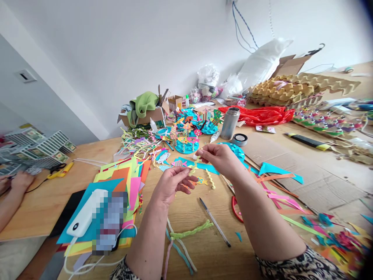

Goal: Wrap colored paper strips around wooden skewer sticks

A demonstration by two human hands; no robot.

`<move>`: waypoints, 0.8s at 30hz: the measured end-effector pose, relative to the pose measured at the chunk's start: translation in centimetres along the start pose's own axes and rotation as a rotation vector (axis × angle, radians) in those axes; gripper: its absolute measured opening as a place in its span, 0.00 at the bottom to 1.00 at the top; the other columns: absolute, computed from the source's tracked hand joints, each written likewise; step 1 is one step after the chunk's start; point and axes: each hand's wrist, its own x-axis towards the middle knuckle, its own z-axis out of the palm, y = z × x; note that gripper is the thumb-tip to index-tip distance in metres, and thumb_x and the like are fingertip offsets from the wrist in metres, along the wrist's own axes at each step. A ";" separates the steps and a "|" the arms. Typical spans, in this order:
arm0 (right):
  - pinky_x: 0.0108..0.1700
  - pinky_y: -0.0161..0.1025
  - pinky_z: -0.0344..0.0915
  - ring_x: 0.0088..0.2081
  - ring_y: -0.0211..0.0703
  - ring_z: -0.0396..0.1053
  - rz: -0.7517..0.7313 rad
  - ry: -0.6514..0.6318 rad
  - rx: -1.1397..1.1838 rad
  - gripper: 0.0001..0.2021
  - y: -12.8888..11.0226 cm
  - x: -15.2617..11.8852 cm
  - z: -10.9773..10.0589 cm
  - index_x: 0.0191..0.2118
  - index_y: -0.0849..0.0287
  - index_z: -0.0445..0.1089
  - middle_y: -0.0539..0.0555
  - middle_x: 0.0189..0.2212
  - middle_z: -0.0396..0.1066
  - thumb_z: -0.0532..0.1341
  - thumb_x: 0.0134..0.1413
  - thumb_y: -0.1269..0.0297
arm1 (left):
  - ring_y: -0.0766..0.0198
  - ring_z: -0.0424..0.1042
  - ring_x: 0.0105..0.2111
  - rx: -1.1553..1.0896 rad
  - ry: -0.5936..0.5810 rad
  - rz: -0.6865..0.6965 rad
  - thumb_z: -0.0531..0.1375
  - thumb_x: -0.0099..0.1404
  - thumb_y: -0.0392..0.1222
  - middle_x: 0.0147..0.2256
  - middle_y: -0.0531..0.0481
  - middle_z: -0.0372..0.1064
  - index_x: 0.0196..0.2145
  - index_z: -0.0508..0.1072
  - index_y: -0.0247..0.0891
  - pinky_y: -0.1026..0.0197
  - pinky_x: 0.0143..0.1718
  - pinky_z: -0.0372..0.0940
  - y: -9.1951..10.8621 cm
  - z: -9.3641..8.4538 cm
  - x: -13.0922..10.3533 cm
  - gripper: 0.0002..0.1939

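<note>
Between my hands a short pale-yellow pipe cleaner (193, 168) is held over the table, partly hidden by fingers. My left hand (175, 182) pinches its lower end between thumb and forefinger, the other fingers loosely curled. Above and to the right, my right hand (218, 157) pinches the upper end. Just beside them on the wood lies a wavy pale-yellow pipe cleaner (210, 179). A yellow paper fish (201, 181) is under my left fingertips, and a pink striped paper fish (178, 163) lies behind. Nearer me are green, blue, white and pink pipe cleaners (190, 230).
A pen (215, 221) and red-handled scissors (236, 210) lie near my right forearm. At left are coloured paper sheets (116, 175) with a white power bank (87, 212). A steel flask (230, 123) stands behind. A co-worker's hand (21, 181) is far left.
</note>
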 end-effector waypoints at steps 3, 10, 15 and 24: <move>0.24 0.36 0.57 0.22 0.37 0.61 -0.017 -0.005 -0.015 0.22 0.2 0.0 0.0 0.24 0.61 0.71 0.52 0.19 0.67 0.61 0.48 0.44 | 0.66 0.74 0.25 0.017 0.015 0.028 0.68 0.51 0.47 0.34 0.42 0.77 0.37 0.74 0.32 0.68 0.19 0.66 0.0 0.1 -0.1 0.19; 0.26 0.37 0.61 0.24 0.40 0.65 -0.018 -0.035 0.005 0.24 0.4 0.0 0.1 0.26 0.62 0.74 0.55 0.21 0.71 0.60 0.49 0.42 | 0.70 0.69 0.20 -0.019 0.056 0.041 0.71 0.45 0.44 0.25 0.47 0.75 0.31 0.75 0.31 0.67 0.20 0.65 -0.4 0.2 0.1 0.18; 0.29 0.36 0.64 0.26 0.39 0.66 -0.007 0.018 0.074 0.24 0.3 0.0 -0.3 0.31 0.62 0.73 0.55 0.25 0.72 0.56 0.53 0.43 | 0.70 0.68 0.19 -0.007 0.045 0.055 0.70 0.47 0.45 0.26 0.47 0.75 0.32 0.76 0.31 0.67 0.20 0.65 -0.4 0.0 0.2 0.17; 0.26 0.34 0.59 0.23 0.36 0.63 0.034 0.007 0.149 0.20 0.7 0.3 -0.2 0.27 0.61 0.69 0.50 0.21 0.67 0.64 0.45 0.45 | 0.71 0.68 0.19 0.026 0.037 0.036 0.70 0.46 0.46 0.25 0.47 0.75 0.31 0.75 0.30 0.68 0.20 0.64 -0.2 0.2 0.1 0.18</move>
